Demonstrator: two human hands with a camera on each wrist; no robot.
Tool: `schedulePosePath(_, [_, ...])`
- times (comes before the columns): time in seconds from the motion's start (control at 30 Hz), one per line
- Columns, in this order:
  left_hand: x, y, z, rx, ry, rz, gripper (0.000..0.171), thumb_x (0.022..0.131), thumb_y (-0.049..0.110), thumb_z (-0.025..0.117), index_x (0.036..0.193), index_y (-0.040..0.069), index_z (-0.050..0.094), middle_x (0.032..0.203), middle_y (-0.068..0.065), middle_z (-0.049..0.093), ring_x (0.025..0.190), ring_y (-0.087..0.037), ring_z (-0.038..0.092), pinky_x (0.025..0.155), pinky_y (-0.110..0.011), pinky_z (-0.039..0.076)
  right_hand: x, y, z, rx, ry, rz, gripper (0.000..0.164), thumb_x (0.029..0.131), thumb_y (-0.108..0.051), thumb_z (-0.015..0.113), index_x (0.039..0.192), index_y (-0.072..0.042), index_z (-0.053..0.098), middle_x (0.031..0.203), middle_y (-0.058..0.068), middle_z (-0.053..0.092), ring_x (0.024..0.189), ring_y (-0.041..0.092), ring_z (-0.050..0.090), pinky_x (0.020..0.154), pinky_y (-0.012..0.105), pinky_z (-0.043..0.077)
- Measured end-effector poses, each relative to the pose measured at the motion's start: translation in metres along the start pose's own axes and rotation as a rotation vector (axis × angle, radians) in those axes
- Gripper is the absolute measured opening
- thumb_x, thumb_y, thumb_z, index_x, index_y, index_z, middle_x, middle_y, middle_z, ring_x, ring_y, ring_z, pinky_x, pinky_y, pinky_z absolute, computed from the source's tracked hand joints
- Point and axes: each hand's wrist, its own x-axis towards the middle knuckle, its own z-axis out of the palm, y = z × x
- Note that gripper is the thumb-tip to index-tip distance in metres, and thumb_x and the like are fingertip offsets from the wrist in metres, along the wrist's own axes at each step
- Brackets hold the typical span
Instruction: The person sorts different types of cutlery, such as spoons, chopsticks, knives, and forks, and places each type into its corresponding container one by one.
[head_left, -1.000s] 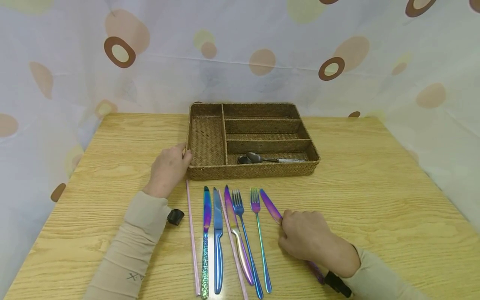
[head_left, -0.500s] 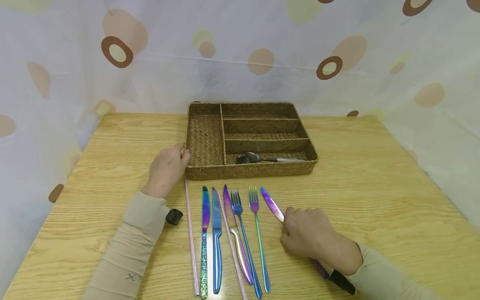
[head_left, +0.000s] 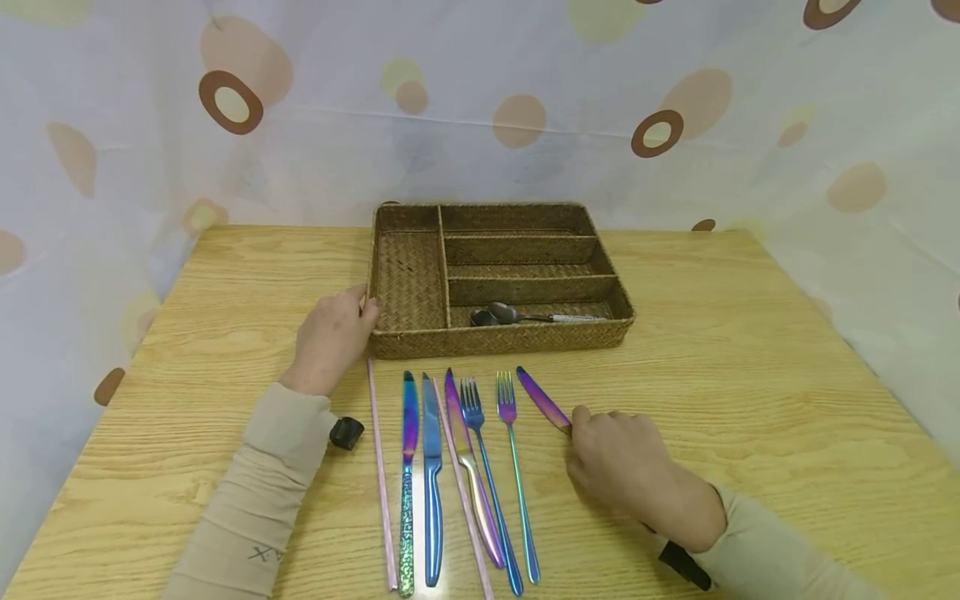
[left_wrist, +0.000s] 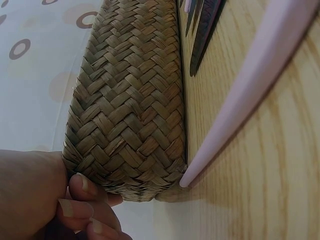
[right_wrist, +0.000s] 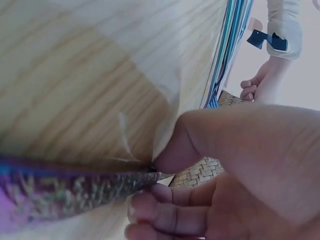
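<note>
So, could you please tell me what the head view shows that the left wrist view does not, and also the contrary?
Only the head view: the right hand holding a knife, and the inside of the woven tray, with spoons in its near right compartment.

Only the left wrist view: the curled fingertips of the left hand, with their nails.

Both: the left hand at the tray's near left corner, the tray's front wall, and a pink stick lying on the table.
</note>
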Motion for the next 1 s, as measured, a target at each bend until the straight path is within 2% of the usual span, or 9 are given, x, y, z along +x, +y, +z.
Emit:
schedulePosePath(0.27, [0.000, -0.001, 0.000, 0.000, 0.000, 0.003, 0.048, 0.105, 0.023, 0.039, 0.144, -0.006, 0.045, 0.054, -0.002, 0.047, 0.040, -0.009, 0.034, 0.036, -0.023, 0.032, -0.001, 0.000, 0.005, -0.072, 0.071, 0.014, 0.022, 0.086, -0.014, 0.060, 0.071, -0.005, 0.047, 0.059, 0.005, 0.044, 0.053, 0.019, 0.048, 0.040, 0.034, 0.042])
schedulePosePath(0.43, [0.000, 0.000, 0.000, -0.001, -0.007, 0.001, 0.048, 0.106, 0.022, 0.039, 0.144, -0.006, 0.044, 0.053, -0.002, 0.046, 0.039, -0.009, 0.034, 0.036, -0.023, 0.032, -0.003, 0.003, 0.009, -0.114, 0.122, -0.011, 0.024, 0.087, -0.010, 0.059, 0.069, -0.005, 0.045, 0.059, 0.005, 0.042, 0.054, 0.016, 0.044, 0.039, 0.030, 0.040])
schedulePosePath(0.53, [0.000, 0.000, 0.000, 0.001, -0.006, 0.000, 0.048, 0.106, 0.022, 0.040, 0.144, -0.007, 0.045, 0.054, -0.003, 0.046, 0.040, -0.010, 0.035, 0.037, -0.023, 0.032, -0.004, 0.006, 0.009, -0.105, 0.101, -0.032, 0.026, 0.089, -0.010, 0.060, 0.068, -0.005, 0.044, 0.059, 0.004, 0.040, 0.053, 0.016, 0.044, 0.039, 0.028, 0.040])
schedulePosePath(0.7, [0.000, 0.001, 0.000, 0.004, -0.009, -0.010, 0.048, 0.106, 0.023, 0.039, 0.144, -0.006, 0.045, 0.054, -0.002, 0.045, 0.041, -0.009, 0.034, 0.037, -0.023, 0.031, -0.004, 0.015, 0.007, -0.039, 0.034, -0.027, 0.020, 0.087, -0.004, 0.059, 0.074, -0.004, 0.044, 0.059, 0.005, 0.045, 0.052, 0.018, 0.051, 0.040, 0.033, 0.047])
schedulePosePath(0.8, [0.000, 0.001, -0.001, 0.000, -0.013, -0.017, 0.048, 0.106, 0.023, 0.039, 0.144, -0.006, 0.045, 0.054, -0.001, 0.044, 0.041, -0.010, 0.034, 0.037, -0.023, 0.031, -0.003, 0.021, 0.005, -0.002, 0.042, -0.017, 0.017, 0.085, -0.001, 0.060, 0.078, -0.003, 0.045, 0.058, 0.006, 0.048, 0.049, 0.018, 0.052, 0.039, 0.034, 0.048])
schedulePosePath(1.0, [0.000, 0.001, -0.001, -0.001, -0.011, -0.019, 0.048, 0.106, 0.024, 0.039, 0.144, -0.005, 0.046, 0.057, -0.002, 0.045, 0.043, -0.010, 0.036, 0.038, -0.023, 0.033, 0.001, 0.032, -0.004, -0.029, 0.184, -0.110, 0.023, 0.082, 0.003, 0.068, 0.083, -0.001, 0.045, 0.056, 0.003, 0.042, 0.044, 0.014, 0.043, 0.035, 0.028, 0.039])
